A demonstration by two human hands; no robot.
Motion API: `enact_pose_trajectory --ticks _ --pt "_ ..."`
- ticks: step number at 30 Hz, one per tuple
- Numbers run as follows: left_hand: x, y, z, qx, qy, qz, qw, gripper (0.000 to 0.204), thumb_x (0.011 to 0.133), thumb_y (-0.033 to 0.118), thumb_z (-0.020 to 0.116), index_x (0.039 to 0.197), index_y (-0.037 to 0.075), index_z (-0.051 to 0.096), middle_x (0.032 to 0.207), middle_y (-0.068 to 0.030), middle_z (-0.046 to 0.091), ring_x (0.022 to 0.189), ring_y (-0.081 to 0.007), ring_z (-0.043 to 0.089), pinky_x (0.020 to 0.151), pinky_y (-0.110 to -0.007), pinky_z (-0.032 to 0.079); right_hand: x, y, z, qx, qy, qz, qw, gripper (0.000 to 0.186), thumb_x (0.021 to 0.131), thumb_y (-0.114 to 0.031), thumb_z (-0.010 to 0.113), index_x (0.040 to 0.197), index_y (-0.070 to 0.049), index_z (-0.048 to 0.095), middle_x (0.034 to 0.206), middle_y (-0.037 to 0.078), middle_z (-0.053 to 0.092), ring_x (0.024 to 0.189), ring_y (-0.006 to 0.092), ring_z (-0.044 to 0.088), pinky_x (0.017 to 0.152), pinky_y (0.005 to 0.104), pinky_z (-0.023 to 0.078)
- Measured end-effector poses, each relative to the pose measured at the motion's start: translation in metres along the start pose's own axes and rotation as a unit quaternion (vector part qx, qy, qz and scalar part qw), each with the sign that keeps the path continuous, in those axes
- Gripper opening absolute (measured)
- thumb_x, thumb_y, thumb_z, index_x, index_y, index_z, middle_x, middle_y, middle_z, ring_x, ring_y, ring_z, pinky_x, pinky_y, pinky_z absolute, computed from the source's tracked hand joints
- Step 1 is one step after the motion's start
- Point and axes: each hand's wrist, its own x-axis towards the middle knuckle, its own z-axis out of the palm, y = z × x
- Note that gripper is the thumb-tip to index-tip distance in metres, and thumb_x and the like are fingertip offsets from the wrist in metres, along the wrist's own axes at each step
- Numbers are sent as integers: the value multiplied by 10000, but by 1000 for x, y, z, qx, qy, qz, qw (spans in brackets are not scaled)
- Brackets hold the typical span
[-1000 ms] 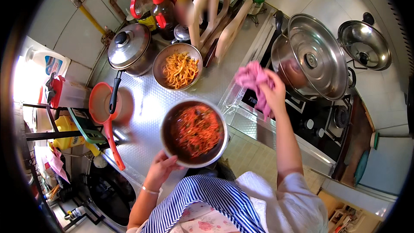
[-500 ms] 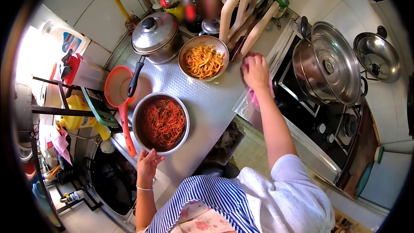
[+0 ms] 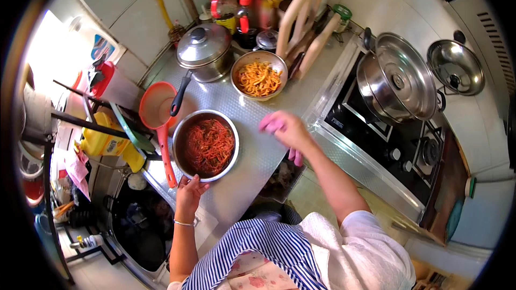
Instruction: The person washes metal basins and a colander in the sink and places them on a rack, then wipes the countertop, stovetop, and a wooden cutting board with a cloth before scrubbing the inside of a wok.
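Note:
My left hand (image 3: 191, 196) grips the near rim of a round steel bowl (image 3: 235, 153), its fingers closed on the edge. Red shredded food mixed with bits of green (image 3: 209, 145) fills the bottom of that bowl. A pink cloth (image 3: 271, 123) is bunched in my right hand (image 3: 290, 130), with one end hanging down past the counter's front edge. Farther back stands a smaller bowl (image 3: 235, 83) of yellow-orange strips (image 3: 259, 79). An orange dipper (image 3: 161, 120) with a long handle lies left of the steel bowl.
A lidded saucepan (image 3: 203, 51) and sauce bottles (image 3: 245, 16) stand at the back beneath a beige shelf rack (image 3: 290, 19). On the right, a large steel steamer pot (image 3: 373, 88) sits on a black gas stove (image 3: 371, 139). A sink (image 3: 137, 225) lies at lower left, beside a black rack (image 3: 88, 123).
My right hand has drawn the pink cloth from the counter beside the stove leftward and nearer to me. The left hand keeps its hold on the bowl; the whole view has shifted slightly.

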Motion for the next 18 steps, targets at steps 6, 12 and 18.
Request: enact_pose_trajectory --ticks 6,12,18 --pt "-25 -9 -22 6 -12 -7 1000 199 871 53 503 1067 35 473 878 -58 595 738 -167 616 653 -320 540 77 29 -49 105 -1 41 994 788 639 33 616 1338 -12 255 982 133 581 886 188 585 735 284 491" --pt "-41 -14 -25 -6 4 -9 1000 179 866 45 504 1044 41 499 914 -72 613 761 -183 626 660 -325 538 72 -14 -10 140 -169 17 976 693 698 94 566 1324 -27 293 951 96 634 813 128 575 671 222 469" --pt "-44 -16 -28 -3 25 -10 1000 188 863 33 498 1050 45 498 939 -82 616 773 -191 630 660 -329 537 52 -38 -19 -106 -169 -28 979 721 687 -130 632 1337 -113 320 1116 106 568 965 222 550 836 319 439"
